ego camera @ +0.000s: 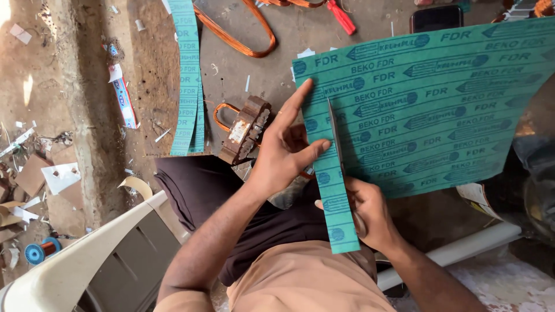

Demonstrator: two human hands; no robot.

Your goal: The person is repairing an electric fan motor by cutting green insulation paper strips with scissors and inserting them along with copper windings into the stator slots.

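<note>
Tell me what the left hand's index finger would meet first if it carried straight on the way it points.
The left hand points its index finger up and to the right, its tip already at the edge of the green printed sheet. Going on, it would likely slide onto that sheet first, though depth is unclear.

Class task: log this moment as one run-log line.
left hand: steadies green sheet | right hand: holds scissors, blades in sheet | strip: partly cut, hangs down | cut strips: on floor
</note>
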